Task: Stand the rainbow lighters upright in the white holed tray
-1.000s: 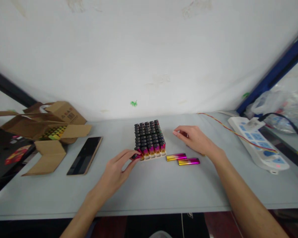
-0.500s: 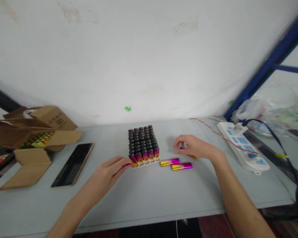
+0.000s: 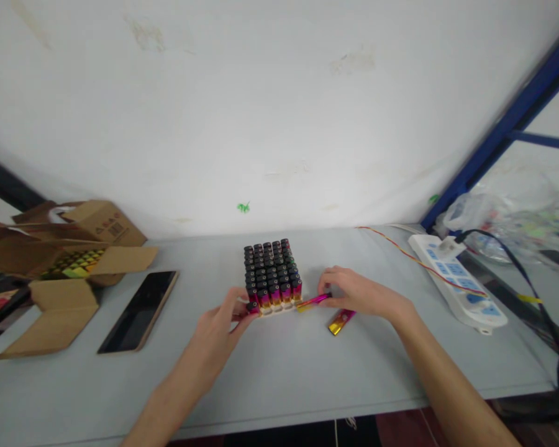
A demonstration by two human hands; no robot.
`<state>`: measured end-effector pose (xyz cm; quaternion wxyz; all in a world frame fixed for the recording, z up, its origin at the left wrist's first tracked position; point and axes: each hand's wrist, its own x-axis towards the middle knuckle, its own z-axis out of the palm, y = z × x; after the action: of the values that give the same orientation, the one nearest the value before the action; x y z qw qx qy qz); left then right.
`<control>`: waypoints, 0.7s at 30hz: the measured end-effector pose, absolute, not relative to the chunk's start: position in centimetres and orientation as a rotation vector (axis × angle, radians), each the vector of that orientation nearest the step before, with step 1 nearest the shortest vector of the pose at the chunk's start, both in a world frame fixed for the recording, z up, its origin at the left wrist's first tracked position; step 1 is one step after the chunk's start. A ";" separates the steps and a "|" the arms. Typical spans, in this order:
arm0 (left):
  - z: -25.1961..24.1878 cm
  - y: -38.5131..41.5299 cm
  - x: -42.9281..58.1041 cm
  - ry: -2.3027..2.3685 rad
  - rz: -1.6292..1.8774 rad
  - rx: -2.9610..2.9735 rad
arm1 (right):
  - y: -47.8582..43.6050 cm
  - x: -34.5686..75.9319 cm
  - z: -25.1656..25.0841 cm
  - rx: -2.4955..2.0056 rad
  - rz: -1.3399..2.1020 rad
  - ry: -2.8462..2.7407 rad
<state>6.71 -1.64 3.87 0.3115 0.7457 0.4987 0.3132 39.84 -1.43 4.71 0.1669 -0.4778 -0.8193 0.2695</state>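
Note:
Rows of lighters (image 3: pixel 273 273) with black tops and pink-to-gold bodies stand upright in a pale slotted tray (image 3: pixel 284 307). My left hand (image 3: pixel 218 326) pinches a lighter (image 3: pixel 252 307) at the tray's front left corner; the fingers partly hide its body. To the right of the tray, my right hand (image 3: pixel 356 293) is closed on another lighter (image 3: pixel 313 301), tilted, its gold end close to the tray's front right corner. Below the right hand, a loose lighter (image 3: pixel 340 323) lies slantwise on the table, its upper end partly covered by the hand.
A dark phone (image 3: pixel 138 311) lies on the grey table (image 3: pixel 279 372) at left, beside an open cardboard box (image 3: pixel 107 226) with more lighters inside. At right are a white power strip (image 3: pixel 456 279), a thin red-yellow wire (image 3: pixel 400 249) and plastic bags (image 3: pixel 498 214). A wall rises behind.
My left hand has gone from a low touch at the tray corner to holding a lighter upright there. My right hand has moved left and picked up a lighter; the lying lighters have shifted.

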 end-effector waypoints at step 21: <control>3.5 -3.1 7.6 1.379 1.052 1.769 | 0.3 37.0 6.0 -1.066 0.963 -1.716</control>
<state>7.58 -3.09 3.46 0.3259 0.6751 0.5263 0.4014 37.01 0.30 6.00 0.4367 -0.4287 -0.6897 0.3871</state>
